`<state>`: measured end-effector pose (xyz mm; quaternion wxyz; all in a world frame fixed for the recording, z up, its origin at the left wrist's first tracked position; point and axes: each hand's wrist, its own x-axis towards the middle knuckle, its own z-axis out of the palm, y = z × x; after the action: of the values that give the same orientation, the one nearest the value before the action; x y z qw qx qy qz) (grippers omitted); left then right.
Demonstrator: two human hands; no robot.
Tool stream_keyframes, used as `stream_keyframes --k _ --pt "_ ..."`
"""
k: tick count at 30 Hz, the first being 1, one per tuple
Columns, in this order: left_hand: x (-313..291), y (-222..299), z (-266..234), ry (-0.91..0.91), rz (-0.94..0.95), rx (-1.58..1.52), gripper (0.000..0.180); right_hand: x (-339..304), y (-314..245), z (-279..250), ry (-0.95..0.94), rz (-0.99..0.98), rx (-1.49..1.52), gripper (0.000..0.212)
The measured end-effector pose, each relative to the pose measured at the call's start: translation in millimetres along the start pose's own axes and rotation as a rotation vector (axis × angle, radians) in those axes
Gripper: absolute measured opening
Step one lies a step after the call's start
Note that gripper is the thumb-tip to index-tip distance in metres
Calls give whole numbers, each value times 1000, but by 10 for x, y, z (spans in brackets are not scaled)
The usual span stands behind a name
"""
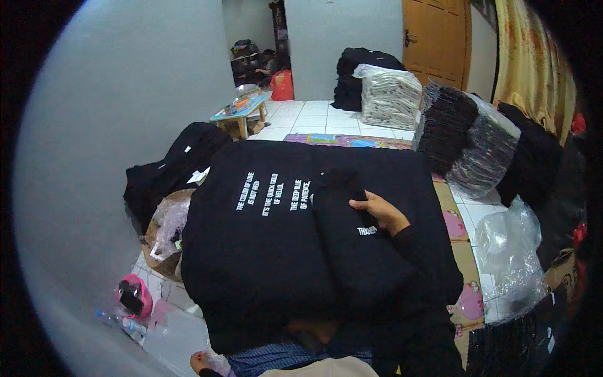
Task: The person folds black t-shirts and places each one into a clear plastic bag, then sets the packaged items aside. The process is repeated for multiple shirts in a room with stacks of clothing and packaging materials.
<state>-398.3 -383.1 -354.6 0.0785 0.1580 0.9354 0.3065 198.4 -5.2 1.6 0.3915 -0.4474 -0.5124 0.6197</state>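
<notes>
A black shirt [264, 251] with white lettering lies spread out in front of me. Over its right half a part of black cloth [342, 232] is folded, bearing a small white print. My right hand [383, 212] grips this folded cloth, thumb on top and the other fingers partly hidden. At the lower left edge my left hand [200, 362] is closed, with clear plastic [218, 363] beside its fingers, seemingly a bag it holds. Blue patterned cloth [270, 358] covers my lap below the shirt. A dim skin-coloured patch under the shirt's near edge is too dark to make out.
Stacks of black garments stand at left [163, 169], far back [352, 75] and right. Plastic-wrapped garment stacks [465, 135] and a loose clear bag [512, 245] lie at right. A pink container [146, 298] is at left. A low table [242, 113] stands behind; a person sits beyond the doorway.
</notes>
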Motion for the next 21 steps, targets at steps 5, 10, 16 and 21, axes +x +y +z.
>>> stream_keyframes --k 5,10,16,21 --pt "-40 78 -136 221 3 -52 34 -55 -48 -11 -20 6 -40 54" --pt "201 34 -261 265 99 191 28 -106 -99 62 91 11 -65 68" --pt "248 277 -304 459 187 402 38 -81 -119 -103 388 -177 123 75" --pt "-60 693 -456 403 84 567 41 89 -25 -695 106 -455 809 68"
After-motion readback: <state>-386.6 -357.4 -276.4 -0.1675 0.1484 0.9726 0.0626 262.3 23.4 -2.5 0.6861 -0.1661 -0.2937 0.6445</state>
